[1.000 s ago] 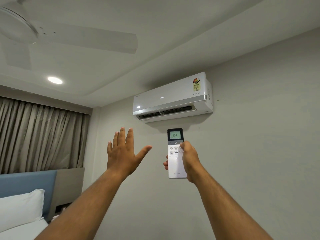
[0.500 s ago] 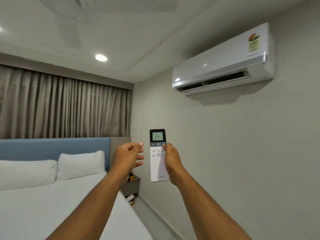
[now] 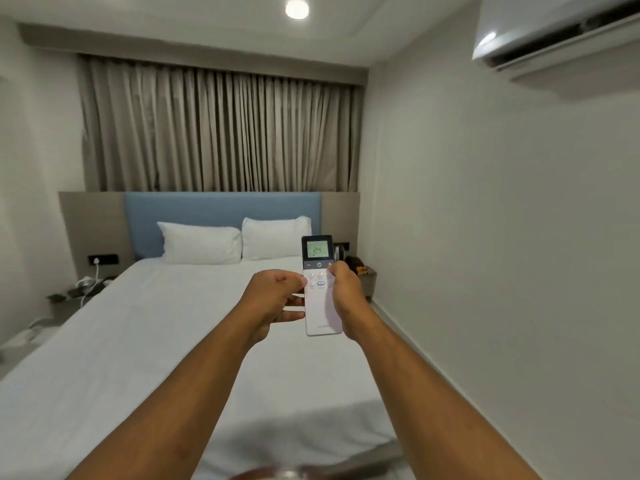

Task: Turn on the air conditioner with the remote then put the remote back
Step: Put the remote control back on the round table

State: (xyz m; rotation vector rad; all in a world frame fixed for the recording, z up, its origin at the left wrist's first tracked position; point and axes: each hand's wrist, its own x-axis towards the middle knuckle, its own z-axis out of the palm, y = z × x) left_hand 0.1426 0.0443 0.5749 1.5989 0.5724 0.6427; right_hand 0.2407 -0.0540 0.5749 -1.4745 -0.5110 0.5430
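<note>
The white remote (image 3: 319,299) stands upright in front of me, its dark screen reading 24. My right hand (image 3: 346,289) grips its right edge with the thumb near the upper buttons. My left hand (image 3: 277,297) is curled against the remote's left edge, fingertips touching it. The white air conditioner (image 3: 554,29) hangs high on the right wall, only its lower left part in view, with its flap open.
A bed (image 3: 173,341) with white sheet and two pillows (image 3: 239,242) fills the middle, under a blue headboard and grey curtains. A bedside table (image 3: 365,278) with small items stands at the right of the bed, another with a charger cable at the left (image 3: 79,292).
My view swung left and down from the air conditioner to the bed. My left hand went from spread open in the air to curled against the remote. My right hand kept holding the remote.
</note>
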